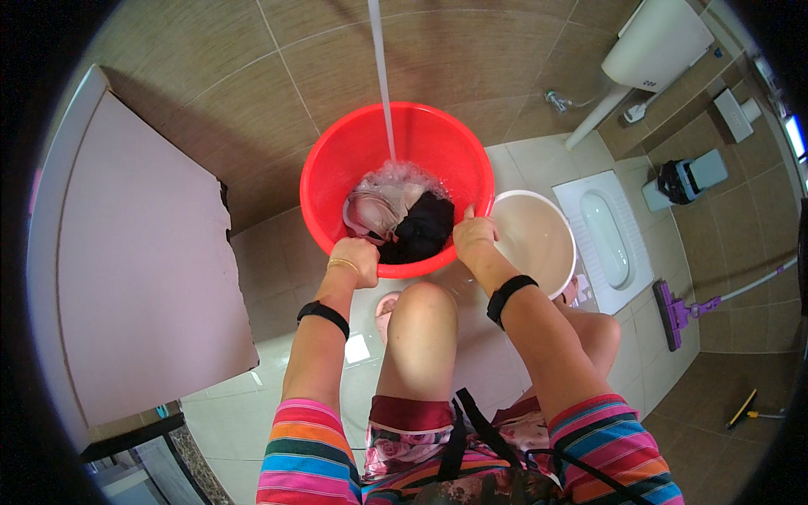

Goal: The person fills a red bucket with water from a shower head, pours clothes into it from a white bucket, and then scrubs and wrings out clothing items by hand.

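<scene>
A red plastic basin (322, 164) stands by the tiled wall, and a stream of water (382, 69) falls into it from above. Inside lie a pale pink padded bra (372, 211) and black cloth (429, 224), wet, with bubbles around them. My left hand (356, 257) is closed around the near left rim of the basin. The near right rim is held in my right hand (473, 237). A white bucket or basin (543, 237) with clear water touches or nearly touches the red one on its right; my right forearm passes over part of it.
A squat toilet (606, 233) is set in the floor at right, below a white cistern (656, 44). Further right are a bin with a black bag (675, 180), a purple mop head (675, 315) and a yellow-and-black floor brush or squeegee (743, 410). A large pinkish panel (151, 271) fills the left side.
</scene>
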Tool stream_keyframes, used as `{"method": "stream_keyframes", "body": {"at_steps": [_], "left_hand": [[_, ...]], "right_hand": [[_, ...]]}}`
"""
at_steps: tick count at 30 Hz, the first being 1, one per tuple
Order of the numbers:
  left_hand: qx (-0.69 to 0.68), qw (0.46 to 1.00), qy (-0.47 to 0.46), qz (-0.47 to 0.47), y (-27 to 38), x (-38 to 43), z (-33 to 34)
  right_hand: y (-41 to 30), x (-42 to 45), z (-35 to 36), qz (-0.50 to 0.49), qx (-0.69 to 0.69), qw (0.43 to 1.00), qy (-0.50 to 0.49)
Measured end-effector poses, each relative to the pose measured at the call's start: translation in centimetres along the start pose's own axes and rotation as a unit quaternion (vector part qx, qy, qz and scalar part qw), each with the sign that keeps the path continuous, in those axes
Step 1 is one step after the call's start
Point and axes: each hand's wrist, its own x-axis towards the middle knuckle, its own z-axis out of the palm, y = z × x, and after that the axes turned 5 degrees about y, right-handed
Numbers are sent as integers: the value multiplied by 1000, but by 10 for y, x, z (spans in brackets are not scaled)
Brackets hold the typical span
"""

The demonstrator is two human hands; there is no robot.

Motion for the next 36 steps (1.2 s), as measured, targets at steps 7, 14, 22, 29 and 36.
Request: {"method": "stream_keyframes", "body": {"at_steps": [7,14,22,29,36], "left_hand": [[-15,1000,17,2,1,-2,-3],[-15,1000,18,1,0,-2,-2],[-23,999,22,-2,1,-2,-2],[-27,993,108,30,-5,-4,12],[-22,984,165,59,-5,-4,15]], "right_hand": [[1,-1,-2,-12,-5,1000,-5],[2,-6,-8,-9,-9,1000,-6],[2,-1,-1,-14,-1,1000,-4],[0,2,1,-10,7,1000,0],[0,3,2,-8,8,1000,-2]]}}
